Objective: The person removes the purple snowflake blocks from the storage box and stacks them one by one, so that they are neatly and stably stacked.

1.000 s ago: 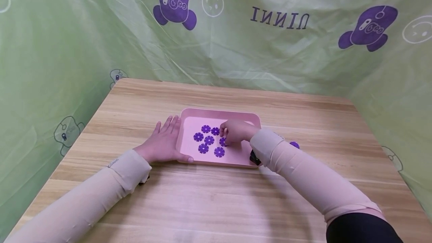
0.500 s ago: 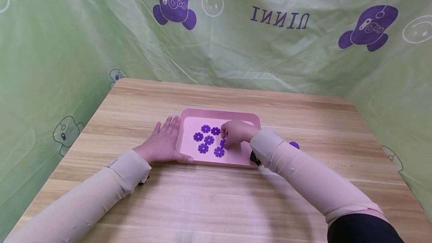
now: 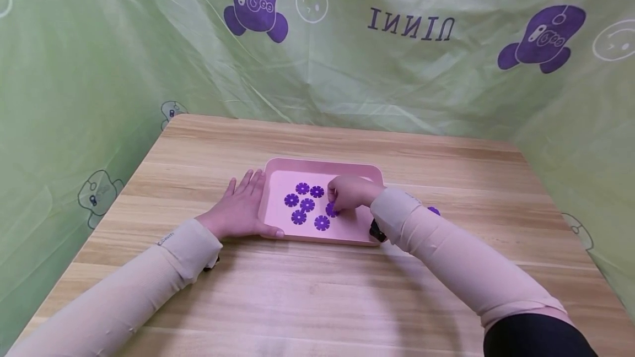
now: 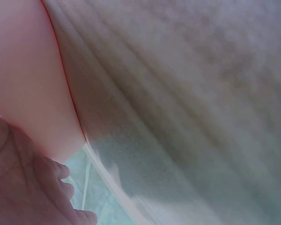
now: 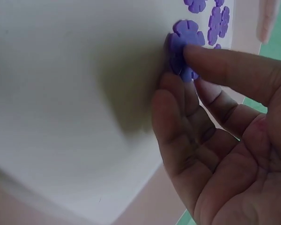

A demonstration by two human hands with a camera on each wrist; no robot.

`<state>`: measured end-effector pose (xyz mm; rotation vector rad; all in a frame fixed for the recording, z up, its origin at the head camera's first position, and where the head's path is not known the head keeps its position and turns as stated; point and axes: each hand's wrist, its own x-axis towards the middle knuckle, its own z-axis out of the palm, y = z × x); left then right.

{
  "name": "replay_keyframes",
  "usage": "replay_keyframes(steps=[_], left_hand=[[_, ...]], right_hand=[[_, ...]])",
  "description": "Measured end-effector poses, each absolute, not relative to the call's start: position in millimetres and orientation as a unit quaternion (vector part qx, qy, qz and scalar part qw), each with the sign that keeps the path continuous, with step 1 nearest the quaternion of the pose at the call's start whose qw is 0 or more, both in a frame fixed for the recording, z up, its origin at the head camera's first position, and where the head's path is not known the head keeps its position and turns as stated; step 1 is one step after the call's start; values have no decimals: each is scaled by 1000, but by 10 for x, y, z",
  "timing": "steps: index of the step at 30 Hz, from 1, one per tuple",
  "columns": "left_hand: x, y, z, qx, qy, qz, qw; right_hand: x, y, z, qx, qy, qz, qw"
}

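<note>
Right hand [image 3: 349,193] sat inside the pink tray [image 3: 367,171], fingers curled down onto a purple gear disc [image 3: 331,210]. Wrist view showed the fingertips [image 5: 178,89] and thumb pinching that disc [image 5: 183,47] by its edge, disc tipped up off the tray floor rather than lying flat. Palm was otherwise relaxed, other fingers loosely bent.

Left hand [image 3: 241,208] lay flat on the wooden table [image 3: 317,291], fingers straight and together, pressed against the tray's left wall, thumb tip along the tray's near-left corner. It held nothing. Left wrist view was blurry: only the tray wall [image 4: 28,79] and part of the palm [image 4: 23,187] could be made out.

Five more purple discs lay flat in the tray to the left of the pinched one: two in a back row [image 3: 302,188] [image 3: 317,191], one at far left [image 3: 291,200], one in the middle [image 3: 307,205], one just in front of it [image 3: 299,217], plus one nearest the front wall [image 3: 322,223]. So six loose, all apart from the right hand.

One further disc [image 3: 434,211] sat on the table right of the tray, partly hidden behind the right sleeve [image 3: 446,258]. Green printed sheet [image 3: 347,70] hung behind the table.
</note>
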<state>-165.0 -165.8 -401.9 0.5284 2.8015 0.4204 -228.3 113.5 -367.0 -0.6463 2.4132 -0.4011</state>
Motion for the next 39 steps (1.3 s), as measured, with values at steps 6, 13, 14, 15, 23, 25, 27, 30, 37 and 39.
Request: replay_keyframes(steps=[6,13,14,15,23,25,27,30,37,39], left_hand=[[-1641,-1649,-3991,182,964,147,130],[-1640,-1649,-4008,182,963,151,128],[-1641,-1652,-4012,182,963,150,128],[-1642,-1653,-4015,182,963,152,126],[-1635,-1653,-4012,181,963,152,132],[-1635,-1651,-4008,181,963,152,131],[-1634,-1646,-4008,184,963,151,129],[-1633,-1642,-4007,186,963,149,126],[-1628,-1646,-4005,184,963,151,127],[-1624,-1646,-4005,183,963,152,128]], right_hand=[[-2322,1210,-3638,-254,907,-158,296],[-2342,1277,-3545,-248,909,-192,273],[-2344,1290,-3536,-242,910,-197,272],[-2348,1304,-3532,-237,911,-201,271],[-2347,1454,-3481,-205,901,-259,281],[-2353,1502,-3469,-198,900,-268,282],[-2363,1551,-3471,-189,900,-275,281],[-2379,1623,-3468,-183,902,-275,277],[-2415,1776,-3479,-173,900,-299,267],[-2420,1818,-3477,-172,899,-305,264]])
